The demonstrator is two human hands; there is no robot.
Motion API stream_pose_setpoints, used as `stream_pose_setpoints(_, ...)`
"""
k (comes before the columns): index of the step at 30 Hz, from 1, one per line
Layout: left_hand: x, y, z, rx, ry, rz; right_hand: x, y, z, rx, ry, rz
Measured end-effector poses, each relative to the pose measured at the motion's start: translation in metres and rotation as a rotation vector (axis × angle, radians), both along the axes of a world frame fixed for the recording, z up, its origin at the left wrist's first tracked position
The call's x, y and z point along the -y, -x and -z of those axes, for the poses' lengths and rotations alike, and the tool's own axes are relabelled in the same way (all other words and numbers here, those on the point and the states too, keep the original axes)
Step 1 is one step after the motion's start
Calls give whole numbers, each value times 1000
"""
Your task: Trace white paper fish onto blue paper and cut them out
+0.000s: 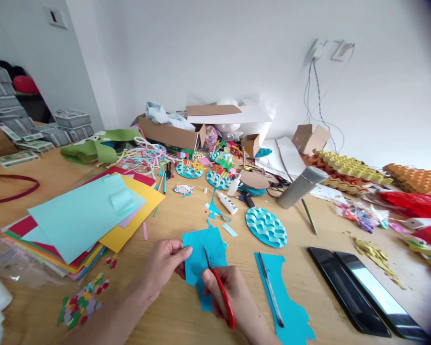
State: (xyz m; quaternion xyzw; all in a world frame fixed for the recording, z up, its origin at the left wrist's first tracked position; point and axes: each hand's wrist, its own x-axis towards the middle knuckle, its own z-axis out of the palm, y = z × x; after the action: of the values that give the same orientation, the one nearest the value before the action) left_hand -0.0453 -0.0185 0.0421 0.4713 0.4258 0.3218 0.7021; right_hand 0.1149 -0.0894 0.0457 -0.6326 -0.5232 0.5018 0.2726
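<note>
My left hand (167,266) pinches the left edge of a blue paper piece (197,239) with faint drawn outlines. My right hand (226,292) is closed round the red-handled scissors (222,294), whose dark blades lie over the middle of the paper. A narrower blue strip hangs below the sheet, partly behind my right hand. To the right lies another cut blue sheet (290,302) with a pen (271,290) on it. Beyond the held paper are blue scraps (217,206) and a small white slip (230,230).
Stacked coloured paper (82,215) and small paper dots (82,302) are on the left. A wavy blue oval (266,227), glue bottle (227,202) and grey cylinder (301,187) stand or lie beyond. Two black phones (348,292) lie right; boxes (168,132) line the wall.
</note>
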Motion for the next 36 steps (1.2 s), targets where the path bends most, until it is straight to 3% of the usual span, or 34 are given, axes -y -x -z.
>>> stream_pose_setpoints(12,3,-3,3,10,27,50,0,3,-1,35,-20,54)
stream_pose_setpoints(19,4,-3,1,16,56,35,-2,6,-1,61,68,100)
stream_pose_setpoints(27,3,-3,4,21,83,52,0,3,2,130,-23,62)
stream_pose_setpoints(36,5,-3,4,30,115,71,0,2,-5,35,19,40)
